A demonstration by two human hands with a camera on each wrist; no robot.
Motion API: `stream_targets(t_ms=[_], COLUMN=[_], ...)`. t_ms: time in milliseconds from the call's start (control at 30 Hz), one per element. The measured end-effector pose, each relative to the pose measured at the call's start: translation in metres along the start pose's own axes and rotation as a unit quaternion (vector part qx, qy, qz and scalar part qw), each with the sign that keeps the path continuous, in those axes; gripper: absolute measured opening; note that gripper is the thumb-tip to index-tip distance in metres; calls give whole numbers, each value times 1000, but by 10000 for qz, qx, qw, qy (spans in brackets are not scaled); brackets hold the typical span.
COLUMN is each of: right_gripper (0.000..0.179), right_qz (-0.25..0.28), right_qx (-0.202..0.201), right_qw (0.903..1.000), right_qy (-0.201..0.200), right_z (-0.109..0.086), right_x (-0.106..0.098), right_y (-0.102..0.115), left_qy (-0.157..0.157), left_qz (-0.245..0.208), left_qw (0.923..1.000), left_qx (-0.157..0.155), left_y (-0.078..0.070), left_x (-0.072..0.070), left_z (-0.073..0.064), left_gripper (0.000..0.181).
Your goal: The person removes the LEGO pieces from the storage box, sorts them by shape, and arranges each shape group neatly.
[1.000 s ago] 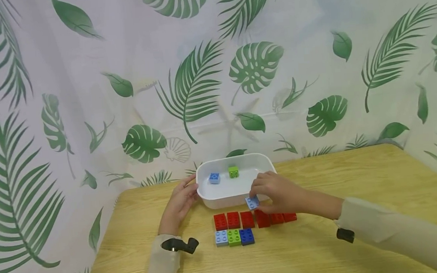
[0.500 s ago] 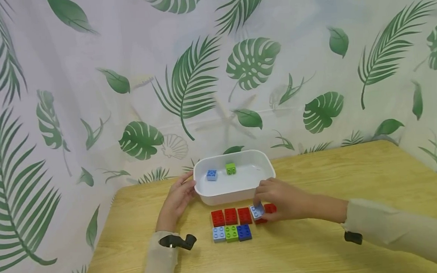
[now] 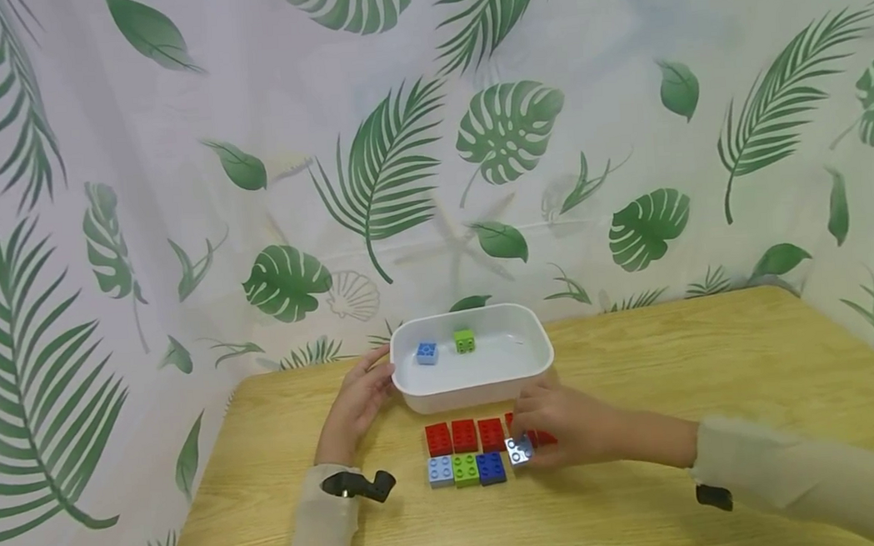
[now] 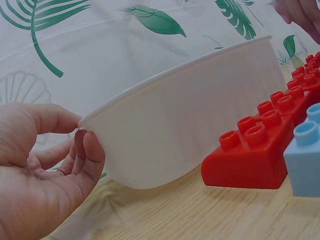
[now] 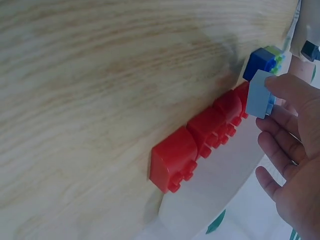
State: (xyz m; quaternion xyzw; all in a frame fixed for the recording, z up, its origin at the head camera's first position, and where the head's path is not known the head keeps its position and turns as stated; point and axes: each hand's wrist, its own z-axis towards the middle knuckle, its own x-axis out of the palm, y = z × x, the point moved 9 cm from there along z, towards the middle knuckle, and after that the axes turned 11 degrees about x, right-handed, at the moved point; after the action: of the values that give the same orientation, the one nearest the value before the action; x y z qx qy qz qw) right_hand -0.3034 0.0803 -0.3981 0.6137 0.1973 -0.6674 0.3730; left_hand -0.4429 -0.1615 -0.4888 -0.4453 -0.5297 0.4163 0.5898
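Observation:
My right hand (image 3: 574,423) pinches a light blue toy building brick (image 3: 519,449) between thumb and fingertips; the right wrist view shows the same brick (image 5: 258,95) tilted beside the dark blue one. That dark blue brick (image 3: 491,468) ends a front row with a lime green brick (image 3: 466,469) and another light blue brick (image 3: 440,471). Behind them runs a row of several red bricks (image 3: 464,436), its right part covered by my right hand. My left hand (image 3: 362,399) holds the left end of a white plastic tub (image 3: 460,398), fingertips at its rim in the left wrist view.
Inside the tub lie a blue brick (image 3: 427,354) and a lime green brick (image 3: 464,341). The tub stands behind the red row on a wooden table (image 3: 637,353). A leaf-patterned curtain (image 3: 415,166) hangs along the table's back and left.
My right hand has carried the light blue brick from the tub's front edge, over the red row, down toward the right end of the front row. The left hand has stayed at the tub.

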Motion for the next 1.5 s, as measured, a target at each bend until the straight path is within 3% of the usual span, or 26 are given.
stream_targets(t_ms=[433,1000,1500], right_gripper=[21,20,22], right_qz=[-202,3,-39], right_qx=[-335,-256,-240], right_qw=[9992,9996,9997], right_qy=[-13,139,97], right_z=[-1,-1,0], right_x=[7,20,20], right_y=[10,7,6], left_qy=[-6,-8,224], left_qz=[-25,-43,-75], left_qw=[10000,10000,9993], left_qx=[20,-5,304], left_y=[-3,-2,-6], left_x=[2,1,2], left_z=[-3,-2,-4], left_gripper=[53,53,56])
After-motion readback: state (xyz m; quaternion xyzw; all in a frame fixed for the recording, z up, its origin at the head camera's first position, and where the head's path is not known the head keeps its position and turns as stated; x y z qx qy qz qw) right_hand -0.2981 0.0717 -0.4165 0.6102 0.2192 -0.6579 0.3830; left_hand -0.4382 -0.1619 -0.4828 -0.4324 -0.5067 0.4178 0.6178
